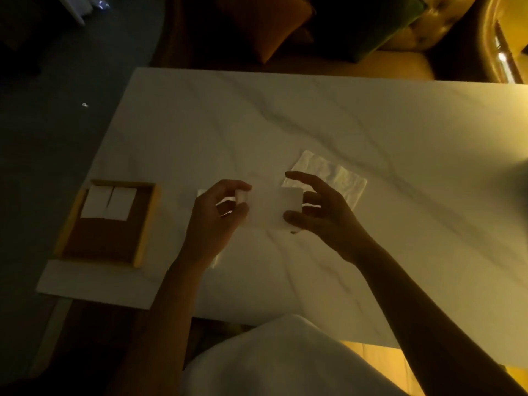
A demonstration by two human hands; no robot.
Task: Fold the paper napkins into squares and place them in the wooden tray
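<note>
A white paper napkin (268, 208) is held just above the table between both hands. My left hand (217, 215) pinches its left edge between thumb and fingers. My right hand (320, 212) grips its right edge, thumb below and fingers spread above. A stack of unfolded napkins (340, 174) lies flat on the table just behind my right hand. The wooden tray (145, 224) sits at the table's left edge, and two folded white squares (107, 205) lie side by side in its far end.
The white marble table (343, 118) extends far to the right and back. The tray rests on a white sheet (94, 284) overhanging the table's left corner. Dark floor lies to the left, and cushioned seating stands behind the table.
</note>
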